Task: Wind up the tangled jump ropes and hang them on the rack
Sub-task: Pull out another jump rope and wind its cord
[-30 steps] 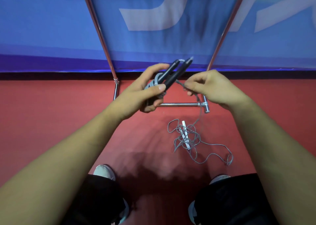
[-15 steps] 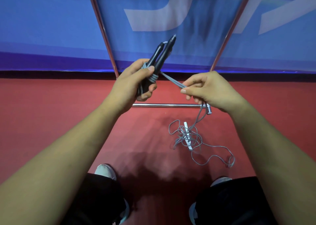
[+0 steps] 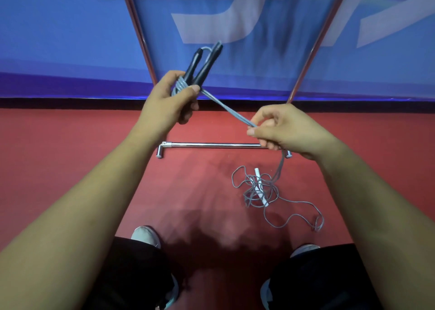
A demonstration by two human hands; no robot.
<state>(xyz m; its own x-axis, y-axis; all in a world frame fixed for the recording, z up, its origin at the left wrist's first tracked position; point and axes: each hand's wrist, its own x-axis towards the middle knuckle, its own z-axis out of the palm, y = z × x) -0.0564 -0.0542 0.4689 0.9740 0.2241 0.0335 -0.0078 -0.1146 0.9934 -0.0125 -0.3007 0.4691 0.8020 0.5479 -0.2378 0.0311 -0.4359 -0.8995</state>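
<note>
Black handles point(image 3: 203, 67) sit upper centre in our left hand point(image 3: 167, 102), fingers curled round them so the wraps can't slip. Our right hand point(image 3: 289, 131) pinches the rope point(image 3: 226, 108) taut for winding; the tangle point(image 3: 253, 193) lies lower right, near the rack point(image 3: 211, 145).

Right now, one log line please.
left hand: grips two black handles | right hand: pinches taut grey cord | red floor: tangled grey rope, white handle | step: winding
</note>
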